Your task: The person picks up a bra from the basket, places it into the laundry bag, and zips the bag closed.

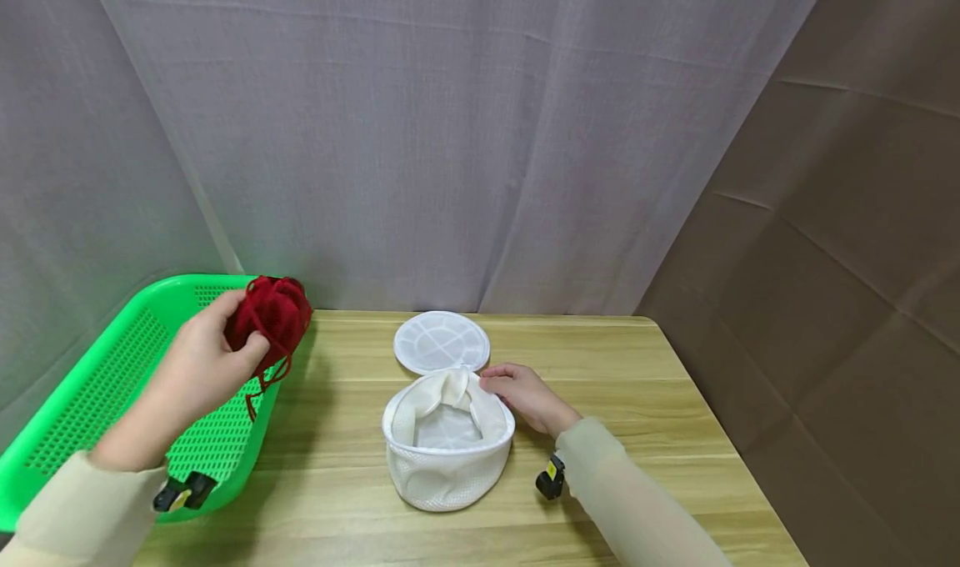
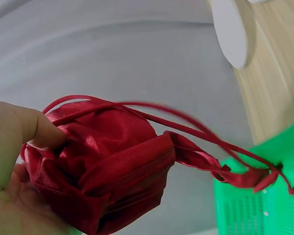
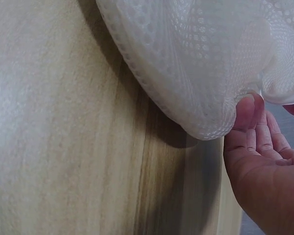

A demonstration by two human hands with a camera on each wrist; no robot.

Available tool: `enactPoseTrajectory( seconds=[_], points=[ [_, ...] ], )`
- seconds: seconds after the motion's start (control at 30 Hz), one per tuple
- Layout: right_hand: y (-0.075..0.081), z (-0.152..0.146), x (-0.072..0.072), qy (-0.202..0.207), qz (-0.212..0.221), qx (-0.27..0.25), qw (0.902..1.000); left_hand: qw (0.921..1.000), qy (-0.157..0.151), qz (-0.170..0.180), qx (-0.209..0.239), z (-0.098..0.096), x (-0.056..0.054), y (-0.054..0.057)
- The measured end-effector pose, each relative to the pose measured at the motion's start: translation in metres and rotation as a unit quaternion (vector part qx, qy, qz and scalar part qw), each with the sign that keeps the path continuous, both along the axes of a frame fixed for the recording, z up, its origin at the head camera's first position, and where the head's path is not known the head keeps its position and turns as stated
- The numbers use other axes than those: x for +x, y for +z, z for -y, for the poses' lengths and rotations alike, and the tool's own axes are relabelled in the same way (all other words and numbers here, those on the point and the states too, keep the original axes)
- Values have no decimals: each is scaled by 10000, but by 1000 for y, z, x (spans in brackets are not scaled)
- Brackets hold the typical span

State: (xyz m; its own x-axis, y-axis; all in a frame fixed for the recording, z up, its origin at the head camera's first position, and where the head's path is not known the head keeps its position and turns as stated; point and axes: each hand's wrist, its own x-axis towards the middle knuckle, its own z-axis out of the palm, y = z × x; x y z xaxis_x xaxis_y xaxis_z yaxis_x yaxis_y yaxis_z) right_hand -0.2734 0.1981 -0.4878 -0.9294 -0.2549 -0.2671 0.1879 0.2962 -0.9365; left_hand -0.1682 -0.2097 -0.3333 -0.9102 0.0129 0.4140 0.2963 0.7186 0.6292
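Observation:
My left hand (image 1: pixel 206 358) grips a bundled piece of shiny red cloth (image 1: pixel 279 317) with thin cords, held up over the right side of a green basket (image 1: pixel 262 442). In the left wrist view the red cloth (image 2: pixel 117 171) shows folds and a stitched edge, and its cords trail toward the basket. My right hand (image 1: pixel 528 396) pinches the right rear rim of a white mesh laundry bag (image 1: pixel 450 479), which stands with its mouth open on the table. In the right wrist view the fingers (image 3: pixel 257 134) lie at the rim of the mesh wall.
A round white mesh lid (image 1: pixel 442 342) lies folded back behind the bag. The wooden table (image 1: pixel 630 358) ends at a grey curtain (image 1: pixel 420 133) behind and a brown cloth (image 1: pixel 847 300) on the right. The perforated green basket stands along the table's left side.

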Motion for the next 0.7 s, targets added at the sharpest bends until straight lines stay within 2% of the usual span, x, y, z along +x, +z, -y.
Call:
enactPoseTrajectory(
  seconds=[0.17,0.37,0.53,0.7],
  points=[
    [-2,-1,0,0,27,3,10000,9995,-196,-171,201,-15,9,9],
    [0,-1,0,10,16,-8,10000,9975,-531,-180,427,-34,17,15],
    [-1,-1,1,2,-15,84,10000,9921,-1014,-46,741,-50,20,16],
    [-3,-1,0,-67,22,126,9999,9859,-1384,-95,940,-66,22,13]
  ],
)
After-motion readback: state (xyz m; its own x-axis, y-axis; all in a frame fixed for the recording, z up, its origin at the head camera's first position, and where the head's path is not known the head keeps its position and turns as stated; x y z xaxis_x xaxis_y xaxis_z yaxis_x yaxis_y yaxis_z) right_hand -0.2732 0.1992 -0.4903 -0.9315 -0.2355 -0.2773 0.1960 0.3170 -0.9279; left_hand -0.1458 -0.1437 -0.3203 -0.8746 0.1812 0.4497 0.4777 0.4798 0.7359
